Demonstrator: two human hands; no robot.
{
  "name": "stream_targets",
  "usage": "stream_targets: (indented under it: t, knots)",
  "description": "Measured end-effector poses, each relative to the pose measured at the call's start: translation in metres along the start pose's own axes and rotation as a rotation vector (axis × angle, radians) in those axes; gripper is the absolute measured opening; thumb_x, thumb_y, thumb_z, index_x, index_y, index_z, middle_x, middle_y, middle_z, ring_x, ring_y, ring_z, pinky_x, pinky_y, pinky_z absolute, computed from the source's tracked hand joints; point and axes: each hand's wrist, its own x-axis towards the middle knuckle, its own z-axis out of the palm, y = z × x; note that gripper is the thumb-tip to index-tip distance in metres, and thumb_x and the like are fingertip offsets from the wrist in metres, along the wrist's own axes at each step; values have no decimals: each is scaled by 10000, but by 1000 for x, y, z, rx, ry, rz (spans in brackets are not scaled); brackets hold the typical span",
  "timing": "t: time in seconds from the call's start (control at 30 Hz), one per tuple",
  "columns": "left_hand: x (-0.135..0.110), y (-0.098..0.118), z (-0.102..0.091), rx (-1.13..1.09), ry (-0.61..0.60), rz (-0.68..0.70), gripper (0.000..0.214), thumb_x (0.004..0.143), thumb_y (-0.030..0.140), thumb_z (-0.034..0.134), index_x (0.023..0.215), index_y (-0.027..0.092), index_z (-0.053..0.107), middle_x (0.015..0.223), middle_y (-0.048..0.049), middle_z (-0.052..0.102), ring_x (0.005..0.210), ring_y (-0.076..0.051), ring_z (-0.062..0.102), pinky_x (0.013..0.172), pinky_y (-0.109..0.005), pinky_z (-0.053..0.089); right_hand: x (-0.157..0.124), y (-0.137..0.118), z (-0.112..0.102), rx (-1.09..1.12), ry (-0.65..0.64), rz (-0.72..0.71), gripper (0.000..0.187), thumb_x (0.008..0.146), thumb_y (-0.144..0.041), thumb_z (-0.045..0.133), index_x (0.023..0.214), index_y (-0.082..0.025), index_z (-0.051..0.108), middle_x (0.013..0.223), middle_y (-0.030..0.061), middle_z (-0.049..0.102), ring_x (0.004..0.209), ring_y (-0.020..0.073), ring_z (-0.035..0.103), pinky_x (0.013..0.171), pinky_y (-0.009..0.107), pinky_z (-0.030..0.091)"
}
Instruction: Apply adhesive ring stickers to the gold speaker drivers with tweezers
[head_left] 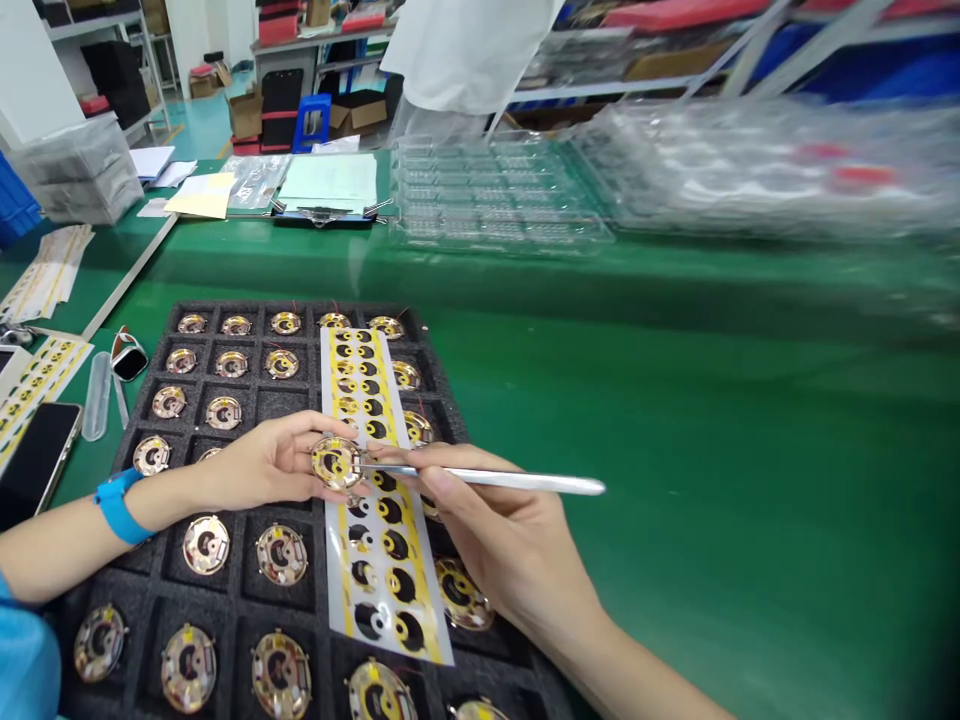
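My left hand (262,465), with a blue band at its wrist, pinches a round gold-coloured disc part (335,463) above a black foam tray (247,575). My right hand (502,545) grips silver tweezers (487,478) whose tip touches that disc. A white and yellow strip of black stickers (379,500) lies lengthwise on the tray, under both hands. Several similar round discs (282,553) sit in the tray's square pockets.
A phone (37,455) and more sticker strips (34,375) lie at the left. Stacked clear plastic trays (495,195), a clipboard with paper (326,190) and a person in white (465,45) are at the far side of the green table (712,420).
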Motion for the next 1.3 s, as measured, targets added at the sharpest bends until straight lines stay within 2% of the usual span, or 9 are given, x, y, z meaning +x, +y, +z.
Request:
stream_targets:
  t: [0.33, 0.6, 0.8, 1.07, 1.2, 1.3]
  knots:
    - [-1, 3, -2, 6, 21, -13, 411, 791, -58, 591, 1121, 185, 566, 1043, 3, 643, 930, -79, 684, 888, -244, 524, 3, 0, 4, 48, 11, -36, 71, 911, -364, 709, 914, -312, 758, 927, -14, 726, 914, 164, 704, 827, 170, 575]
    - [-1, 2, 1, 38, 45, -48, 425, 751, -51, 611, 1099, 190, 570, 1030, -7, 644, 923, -99, 663, 885, -275, 512, 0, 4, -8, -74, -11, -4, 77, 921, -360, 692, 931, -309, 748, 933, 15, 711, 877, 182, 711, 792, 240, 616]
    - [-1, 2, 3, 60, 49, -57, 408, 755, -40, 605, 1093, 184, 564, 1035, -19, 651, 943, -113, 661, 880, -281, 509, 0, 2, -12, -174, -37, -53, 97, 933, -356, 676, 943, -292, 748, 918, 27, 709, 846, 156, 705, 781, 216, 608]
    - [0, 3, 2, 46, 30, -51, 429, 738, -66, 600, 1086, 184, 569, 1021, -7, 651, 914, -92, 663, 857, -257, 521, 5, -1, -11, -98, -48, 18, 108, 901, -391, 709, 908, -293, 752, 890, 20, 718, 820, 169, 718, 768, 209, 607]
    - [0, 3, 2, 43, 39, -55, 432, 732, -62, 610, 1087, 182, 573, 1040, -18, 661, 912, -99, 664, 867, -271, 519, 4, -1, -12, -142, -32, 11, 151, 892, -409, 714, 895, -263, 753, 890, 41, 719, 811, 183, 718, 753, 230, 616]
    - [0, 4, 3, 47, 37, -50, 428, 731, -62, 610, 1081, 181, 570, 1039, -20, 664, 919, -97, 668, 864, -260, 520, 2, -2, -12, -162, -45, -24, 132, 907, -400, 699, 910, -278, 751, 899, 31, 720, 824, 175, 716, 749, 229, 617]
